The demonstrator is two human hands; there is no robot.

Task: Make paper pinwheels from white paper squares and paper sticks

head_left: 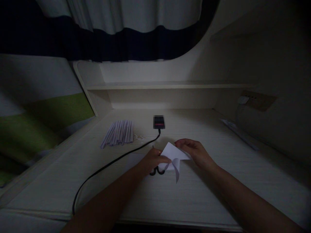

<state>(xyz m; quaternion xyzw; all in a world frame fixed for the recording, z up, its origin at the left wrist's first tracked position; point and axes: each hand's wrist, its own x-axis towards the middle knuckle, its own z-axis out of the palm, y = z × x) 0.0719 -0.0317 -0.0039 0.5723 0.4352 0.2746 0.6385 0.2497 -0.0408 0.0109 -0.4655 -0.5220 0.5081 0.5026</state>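
Observation:
A sheet of white paper (173,151) is held between my two hands above the desk, its lower part curling downward. My left hand (155,158) pinches its left side, thumb on top. My right hand (191,149) grips the upper right edge, fingers partly behind the paper. Below my left hand, the black looped handles of scissors (157,171) show; their blades are hidden. Another pale sheet (133,160) seems to lie flat under my left wrist.
Several rolled paper tubes (119,132) lie at the left, beside small pale bits (139,137). A black cable (116,159) runs from a small dark device (159,122) to the desk's front edge. A shelf (170,85) spans the back; a clear strip-like packet (239,133) lies right.

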